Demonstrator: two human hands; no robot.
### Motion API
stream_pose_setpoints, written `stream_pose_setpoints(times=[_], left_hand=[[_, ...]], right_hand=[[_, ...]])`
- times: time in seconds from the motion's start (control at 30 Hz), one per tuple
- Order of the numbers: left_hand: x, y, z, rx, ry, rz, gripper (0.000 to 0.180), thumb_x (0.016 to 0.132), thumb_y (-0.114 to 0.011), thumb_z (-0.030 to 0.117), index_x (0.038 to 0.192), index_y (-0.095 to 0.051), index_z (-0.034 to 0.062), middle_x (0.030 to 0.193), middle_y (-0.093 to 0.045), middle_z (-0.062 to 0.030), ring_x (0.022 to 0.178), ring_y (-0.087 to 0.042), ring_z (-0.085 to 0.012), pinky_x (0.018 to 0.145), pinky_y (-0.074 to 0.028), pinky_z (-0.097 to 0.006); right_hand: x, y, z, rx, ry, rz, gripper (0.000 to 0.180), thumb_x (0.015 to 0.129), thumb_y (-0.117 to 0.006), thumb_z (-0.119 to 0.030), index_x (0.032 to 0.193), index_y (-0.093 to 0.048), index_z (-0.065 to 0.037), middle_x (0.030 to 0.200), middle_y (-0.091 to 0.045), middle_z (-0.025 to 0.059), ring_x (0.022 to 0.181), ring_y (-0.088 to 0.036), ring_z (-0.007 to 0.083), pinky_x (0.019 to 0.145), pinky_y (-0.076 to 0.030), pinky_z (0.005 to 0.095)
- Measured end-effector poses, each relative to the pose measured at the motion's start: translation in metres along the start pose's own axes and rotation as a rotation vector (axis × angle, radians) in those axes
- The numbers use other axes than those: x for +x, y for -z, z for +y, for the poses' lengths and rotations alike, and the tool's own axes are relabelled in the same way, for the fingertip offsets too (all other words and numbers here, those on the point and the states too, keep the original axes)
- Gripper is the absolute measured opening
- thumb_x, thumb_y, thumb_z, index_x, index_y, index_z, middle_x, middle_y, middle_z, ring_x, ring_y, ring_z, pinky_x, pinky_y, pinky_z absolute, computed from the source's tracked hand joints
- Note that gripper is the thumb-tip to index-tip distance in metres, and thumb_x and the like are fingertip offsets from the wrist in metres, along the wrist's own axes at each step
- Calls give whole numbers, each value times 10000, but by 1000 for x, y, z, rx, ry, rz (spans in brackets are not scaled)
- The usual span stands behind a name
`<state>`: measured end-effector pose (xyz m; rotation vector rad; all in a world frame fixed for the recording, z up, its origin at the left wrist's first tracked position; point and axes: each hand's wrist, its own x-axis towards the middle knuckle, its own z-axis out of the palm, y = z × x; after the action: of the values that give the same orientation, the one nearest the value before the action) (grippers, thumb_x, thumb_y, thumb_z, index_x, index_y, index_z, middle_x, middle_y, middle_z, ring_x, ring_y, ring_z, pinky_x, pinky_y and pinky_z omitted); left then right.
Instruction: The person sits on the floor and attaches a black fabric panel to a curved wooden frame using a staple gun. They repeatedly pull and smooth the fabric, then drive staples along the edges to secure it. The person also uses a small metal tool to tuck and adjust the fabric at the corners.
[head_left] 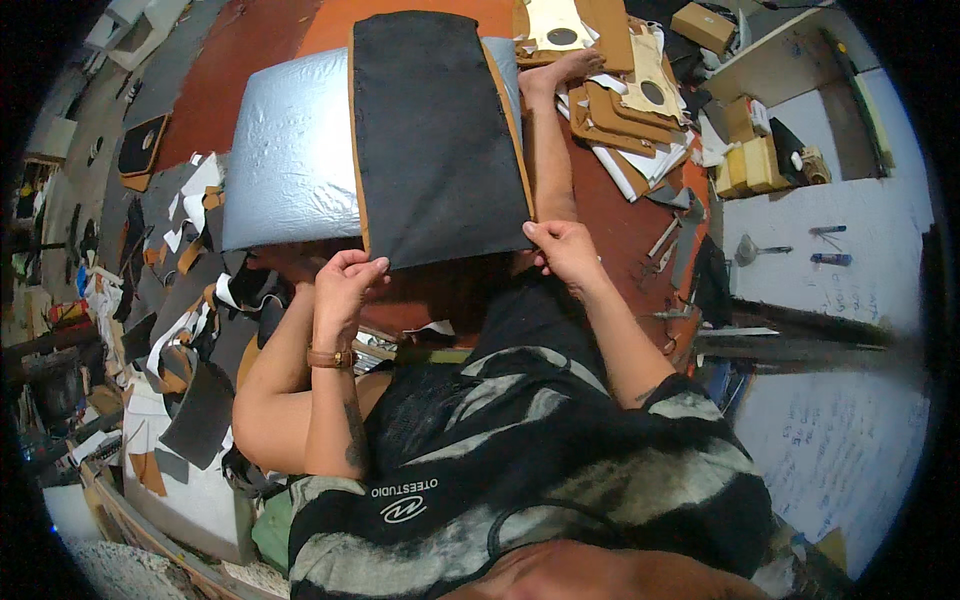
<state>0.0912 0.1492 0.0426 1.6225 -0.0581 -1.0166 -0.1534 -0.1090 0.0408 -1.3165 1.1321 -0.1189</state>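
My left hand pinches the near left corner of a dark grey fabric panel with a tan edge. My right hand grips its near right corner. The panel is held up flat in front of me, its far end over a silver quilted sheet that lies on the red-brown floor. I sit with one bare leg stretched out past the right side of the panel. A brown watch band is on my left wrist.
Tan and cream cut pieces with round holes are stacked at the upper right by my foot. Scraps of black, white and tan material litter the left. A white low table with small tools stands right.
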Motion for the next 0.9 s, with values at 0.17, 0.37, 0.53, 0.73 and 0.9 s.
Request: stream_pose_setpoints(times=[0.17,0.37,0.53,0.73,0.9], left_hand=[[4,-5,20,-2,124,-1,381,960,-845,238,1225,-653,43,879,-701,-16,722,-693,-138,644,-591,-293],[17,-8,45,344,96,-17,332,946,-853,366,1084,-736,88,784,-631,51,640,-599,-85,572,-490,-250],[32,-1,54,374,166,-118,251,976,-819,314,1061,-740,91,722,-626,49,603,-563,-58,507,-426,-240],[18,-1,75,-97,25,-171,122,1075,-669,181,1121,-604,88,965,-721,-39,945,-790,-203,750,-644,-336],[28,14,43,290,92,-194,93,1082,-658,194,1073,-654,102,904,-687,-10,827,-711,-138,767,-633,-353]], right_hand=[[3,11,-37,-107,-1,-80,384,975,-804,-435,933,-796,-54,729,-652,-37,586,-542,59,515,-409,247],[23,13,-50,-91,-76,-172,286,996,-779,-332,818,-702,-122,638,-550,-67,514,-473,46,457,-341,240],[32,19,-46,-23,-81,-250,139,1017,-728,-228,944,-696,-114,662,-584,-47,519,-506,53,456,-351,230],[38,22,-53,150,63,-300,99,1031,-709,-196,1074,-704,-108,856,-703,-23,671,-624,79,521,-476,240],[31,21,-42,-147,15,-248,167,1044,-714,-224,1110,-739,-73,836,-679,-34,636,-632,73,546,-499,255]])
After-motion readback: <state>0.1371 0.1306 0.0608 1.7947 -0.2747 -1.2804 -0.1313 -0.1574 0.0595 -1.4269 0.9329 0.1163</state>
